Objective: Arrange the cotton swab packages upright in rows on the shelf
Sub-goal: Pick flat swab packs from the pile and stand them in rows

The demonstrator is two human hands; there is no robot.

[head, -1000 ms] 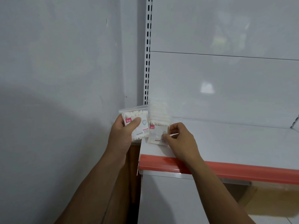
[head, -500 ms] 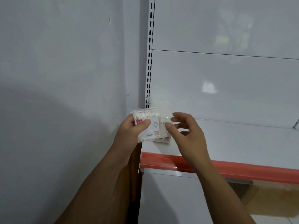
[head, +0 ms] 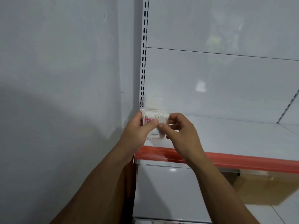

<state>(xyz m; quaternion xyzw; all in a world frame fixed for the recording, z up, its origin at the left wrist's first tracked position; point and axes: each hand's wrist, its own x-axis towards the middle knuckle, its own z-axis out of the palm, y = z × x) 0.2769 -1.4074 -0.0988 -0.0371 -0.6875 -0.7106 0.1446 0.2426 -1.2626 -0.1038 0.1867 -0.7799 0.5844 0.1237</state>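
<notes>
The shelf (head: pixel 226 135) is presenting a white deck, its left end meeting the slotted upright (head: pixel 143 62) and its front carrying a red strip (head: pixel 242 162). The left grip (head: pixel 137 133) is wrapping thumb and fingers round the cotton swab package (head: pixel 154 115), keeping it upright at the shelf's left end, apparently to start a row against the upright. The right grip (head: pixel 182 131) is pinching the package's right edge, probably steadying it. The package is sitting between both grips. Whether its base is touching the shelf cannot be told.

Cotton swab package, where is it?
Head view, centre-left: the cotton swab package sits in the left hand, over the shelf's left end beside the slotted post.
</notes>
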